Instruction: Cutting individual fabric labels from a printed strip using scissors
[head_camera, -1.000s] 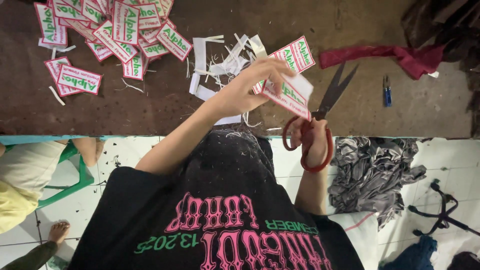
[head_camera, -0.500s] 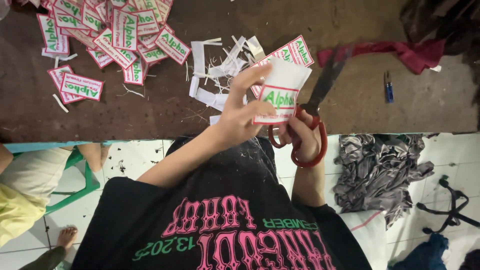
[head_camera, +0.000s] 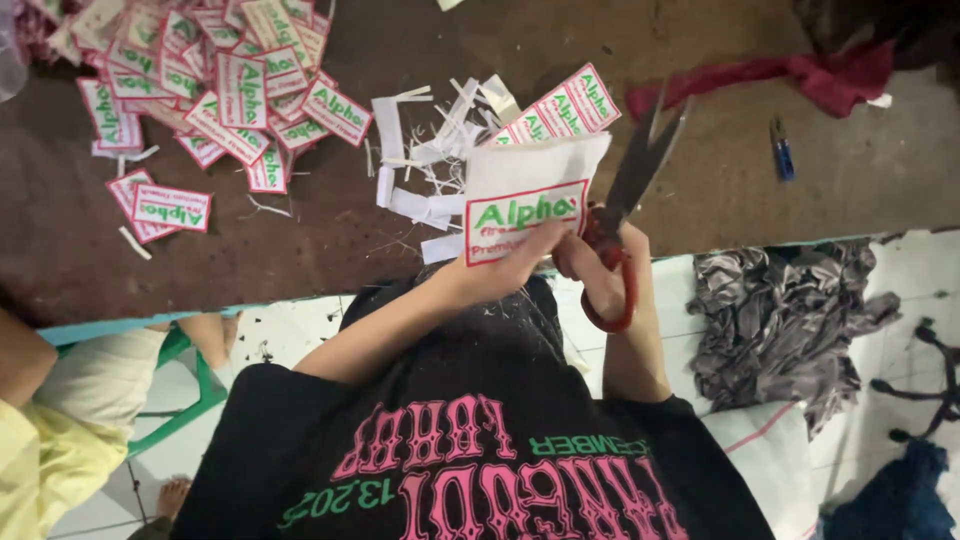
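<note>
My left hand (head_camera: 497, 272) pinches the lower edge of a white fabric label piece (head_camera: 530, 190) with a red-bordered green and red print, holding it up over the brown table (head_camera: 310, 250). My right hand (head_camera: 598, 262) grips red-handled scissors (head_camera: 640, 165). Their blades are parted and point up beside the label's right edge. A strip of uncut printed labels (head_camera: 570, 105) lies just behind the held piece.
A heap of cut labels (head_camera: 230, 80) covers the table's far left, with white offcut scraps (head_camera: 430, 150) in the middle. A red cloth (head_camera: 800, 75) and a small blue tool (head_camera: 781, 155) lie at the right. Grey fabric (head_camera: 790, 310) lies on the tiled floor. Another person in yellow (head_camera: 50, 450) sits at the left.
The label piece has turned to face the camera and sits higher. The scissors swung upright beside its right edge, blades parted. The view has shifted closer.
</note>
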